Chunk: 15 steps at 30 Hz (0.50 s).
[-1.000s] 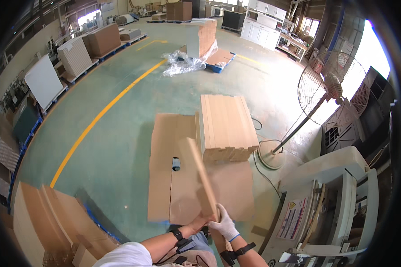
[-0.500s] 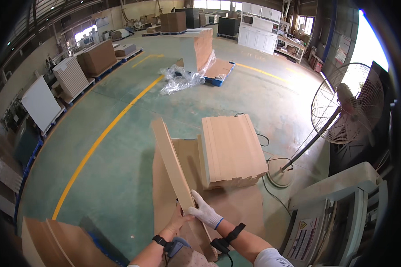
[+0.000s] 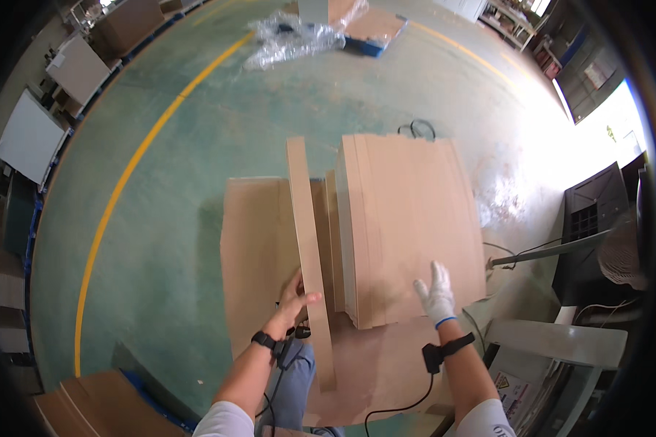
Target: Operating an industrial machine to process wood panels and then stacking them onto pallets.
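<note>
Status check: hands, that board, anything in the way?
Left hand grips upright board on edge. Gloved right hand open, flat on board stack. Cables beyond the stack.

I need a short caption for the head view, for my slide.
Bare left hand holds a wooden board on edge beside a board stack; gloved right hand rests on the stack.

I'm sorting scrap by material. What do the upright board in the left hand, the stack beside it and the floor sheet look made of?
Board: probably fibreboard or similar wood panel, matte tan, with a rigid straight edge and no visible grain. Stack of boards: same look, layered edges showing. Floor sheet: likely cardboard, thin, flat, dull brown. The left hand grips the board; the gloved right hand hovers over the stack.
</note>
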Each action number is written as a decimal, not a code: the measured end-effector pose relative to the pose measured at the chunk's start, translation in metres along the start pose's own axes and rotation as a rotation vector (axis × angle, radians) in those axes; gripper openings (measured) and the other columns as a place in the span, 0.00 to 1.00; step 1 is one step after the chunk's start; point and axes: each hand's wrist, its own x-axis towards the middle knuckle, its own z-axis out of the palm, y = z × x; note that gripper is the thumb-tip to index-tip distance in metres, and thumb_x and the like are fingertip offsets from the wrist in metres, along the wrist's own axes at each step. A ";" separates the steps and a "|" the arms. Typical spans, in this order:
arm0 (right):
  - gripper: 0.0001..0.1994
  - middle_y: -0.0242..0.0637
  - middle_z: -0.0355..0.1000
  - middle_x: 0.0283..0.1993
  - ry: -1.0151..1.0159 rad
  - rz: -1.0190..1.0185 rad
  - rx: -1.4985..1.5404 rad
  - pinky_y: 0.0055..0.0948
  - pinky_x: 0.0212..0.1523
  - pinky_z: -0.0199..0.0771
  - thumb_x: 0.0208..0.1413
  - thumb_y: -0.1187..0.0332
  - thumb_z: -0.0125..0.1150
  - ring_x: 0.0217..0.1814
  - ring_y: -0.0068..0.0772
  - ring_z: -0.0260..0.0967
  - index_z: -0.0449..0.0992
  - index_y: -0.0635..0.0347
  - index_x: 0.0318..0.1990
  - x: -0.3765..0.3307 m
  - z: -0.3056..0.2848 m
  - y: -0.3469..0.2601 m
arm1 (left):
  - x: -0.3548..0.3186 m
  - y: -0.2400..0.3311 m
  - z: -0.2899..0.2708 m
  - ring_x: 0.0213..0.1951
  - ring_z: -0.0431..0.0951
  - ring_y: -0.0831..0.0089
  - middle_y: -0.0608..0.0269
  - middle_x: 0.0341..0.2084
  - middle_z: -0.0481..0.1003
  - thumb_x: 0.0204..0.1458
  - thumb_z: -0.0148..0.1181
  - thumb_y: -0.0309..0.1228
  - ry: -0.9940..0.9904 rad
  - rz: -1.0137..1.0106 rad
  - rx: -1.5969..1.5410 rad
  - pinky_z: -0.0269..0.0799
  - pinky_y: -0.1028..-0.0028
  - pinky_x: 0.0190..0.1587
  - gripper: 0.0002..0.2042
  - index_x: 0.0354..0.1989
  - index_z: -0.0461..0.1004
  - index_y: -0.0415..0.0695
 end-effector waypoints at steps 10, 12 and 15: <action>0.40 0.56 0.42 0.60 -0.077 0.035 -0.467 0.50 0.61 0.27 0.37 0.53 0.58 0.64 0.54 0.32 0.50 0.68 0.55 0.046 0.090 0.020 | 0.189 -0.087 -0.055 0.49 0.61 0.66 0.57 0.45 0.61 0.30 0.62 0.44 -0.147 -0.294 -0.141 0.57 0.68 0.51 0.40 0.54 0.52 0.40; 0.41 0.57 0.42 0.59 -0.103 0.021 -0.448 0.51 0.61 0.26 0.36 0.53 0.58 0.64 0.57 0.31 0.50 0.70 0.55 0.048 0.093 0.019 | 0.211 -0.105 -0.060 0.48 0.61 0.67 0.57 0.45 0.62 0.31 0.62 0.42 -0.146 -0.305 -0.188 0.57 0.69 0.50 0.39 0.54 0.52 0.40; 0.41 0.58 0.42 0.59 -0.107 0.021 -0.445 0.53 0.60 0.27 0.36 0.52 0.58 0.63 0.59 0.31 0.50 0.70 0.54 0.048 0.094 0.021 | 0.238 -0.133 -0.062 0.48 0.62 0.69 0.58 0.45 0.63 0.34 0.63 0.37 -0.175 -0.260 -0.204 0.57 0.71 0.51 0.37 0.54 0.52 0.40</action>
